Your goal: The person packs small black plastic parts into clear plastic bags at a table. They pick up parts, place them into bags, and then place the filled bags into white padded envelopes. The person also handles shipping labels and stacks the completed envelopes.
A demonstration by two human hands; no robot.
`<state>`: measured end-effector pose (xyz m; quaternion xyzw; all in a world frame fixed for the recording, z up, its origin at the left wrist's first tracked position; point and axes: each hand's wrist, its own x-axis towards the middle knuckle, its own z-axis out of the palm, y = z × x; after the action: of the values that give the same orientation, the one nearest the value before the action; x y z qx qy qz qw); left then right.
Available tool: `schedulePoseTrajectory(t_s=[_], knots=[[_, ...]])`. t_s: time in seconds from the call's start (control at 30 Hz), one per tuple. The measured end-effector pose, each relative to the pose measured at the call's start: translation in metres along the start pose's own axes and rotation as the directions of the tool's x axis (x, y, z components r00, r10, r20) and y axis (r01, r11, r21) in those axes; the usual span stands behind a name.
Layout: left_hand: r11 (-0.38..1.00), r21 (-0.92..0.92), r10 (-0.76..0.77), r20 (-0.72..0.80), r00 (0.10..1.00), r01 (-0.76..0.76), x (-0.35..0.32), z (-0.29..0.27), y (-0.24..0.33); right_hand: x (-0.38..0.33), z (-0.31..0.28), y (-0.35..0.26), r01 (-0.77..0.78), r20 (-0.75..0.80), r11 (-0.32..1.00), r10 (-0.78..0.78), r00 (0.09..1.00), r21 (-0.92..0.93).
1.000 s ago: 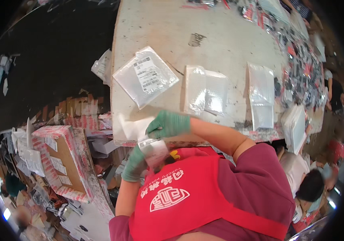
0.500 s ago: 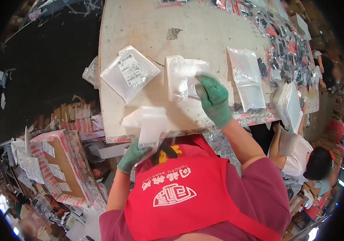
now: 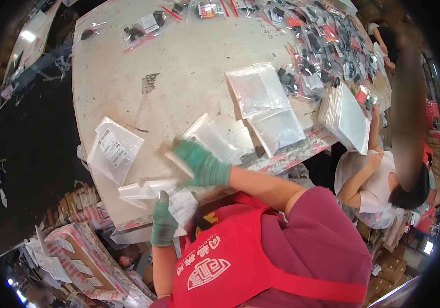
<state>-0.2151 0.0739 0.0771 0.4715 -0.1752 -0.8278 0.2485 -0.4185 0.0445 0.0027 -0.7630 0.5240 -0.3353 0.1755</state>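
My left hand [image 3: 164, 222], in a green glove, grips a strip of white printed labels [image 3: 182, 204] close to the front of the red apron. A pale loose length of it trails left over the table's near edge. My right hand [image 3: 203, 164], also green-gloved and smeared by motion, is just above the strip, its fingers over the left end of a flat white plastic mailer [image 3: 213, 139]. What its fingers hold, if anything, is hidden. To the left lies another white mailer [image 3: 116, 146] with a printed label on its face.
Two overlapping clear-and-white mailers [image 3: 261, 95] lie to the right, beside a stack of white mailers [image 3: 344, 115]. Many small bagged dark parts [image 3: 317, 46] cover the far right. Another person [image 3: 366, 179] works at the right edge. A carton [image 3: 84, 262] stands lower left.
The view has shifted, with the table now turned. My right hand has come left and nearer to my left hand, away from the middle of the mailer. The left hand still grips the label strip.
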Motion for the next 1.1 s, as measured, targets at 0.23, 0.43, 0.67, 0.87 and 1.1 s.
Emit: schedulePoseTrajectory(t_s=[0.23, 0.43, 0.67, 0.87, 1.1], knots=[[0.852, 0.523, -0.064, 0.156, 0.986, -0.027, -0.007, 0.04, -0.027, -0.018, -0.089, -0.006, -0.176, 0.019, 0.979, 0.175, 0.984, 0.102], [0.231, 0.949, -0.109, 0.245, 0.963, -0.215, 0.04, 0.074, -0.044, -0.069, -0.178, 0.027, -0.827, 0.724, 0.219, 0.403, 0.561, 0.518], [0.726, 0.681, -0.115, 0.256, 0.96, -0.095, 0.062, 0.12, -0.031, -0.075, -0.193, 0.05, -0.242, 0.128, 0.856, 0.206, 0.97, 0.458], [0.182, 0.95, -0.2, 0.289, 0.936, -0.255, 0.068, 0.135, -0.027, -0.077, -0.209, 0.076, -0.633, 0.556, 0.606, 0.346, 0.755, 0.482], [0.57, 0.819, -0.151, 0.188, 0.97, -0.07, 0.076, 0.08, -0.055, -0.058, -0.246, 0.19, 0.055, -0.102, 0.882, -0.116, 0.988, -0.468]])
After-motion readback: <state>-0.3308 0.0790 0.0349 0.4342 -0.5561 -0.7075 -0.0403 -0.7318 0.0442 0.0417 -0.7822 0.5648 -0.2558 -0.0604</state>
